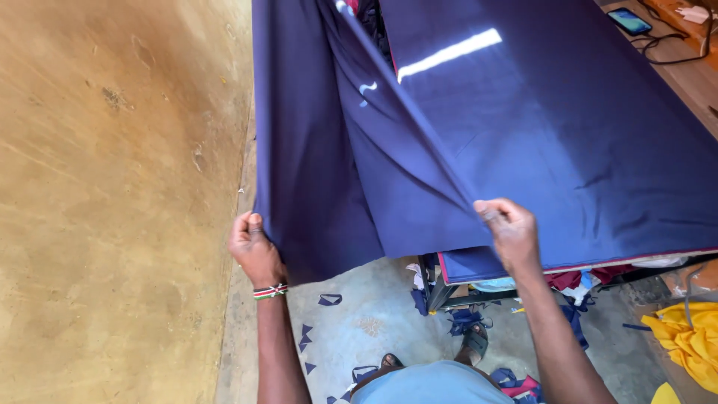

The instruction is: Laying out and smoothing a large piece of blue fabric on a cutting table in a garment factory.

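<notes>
A large sheet of dark navy fabric (523, 127) lies spread over a table and hangs off its left side. My left hand (253, 247), with a striped band on the wrist, grips the hanging corner of the cloth low at the left. My right hand (510, 228) pinches the cloth's near edge at the table's front, pulling a taut fold between the two hands.
A tan plastered wall (112, 187) fills the left. Navy fabric scraps (329, 299) litter the concrete floor by my sandalled feet. Yellow cloth (692, 337) lies at the lower right. A phone (630, 21) with cables rests on the wooden surface at the top right.
</notes>
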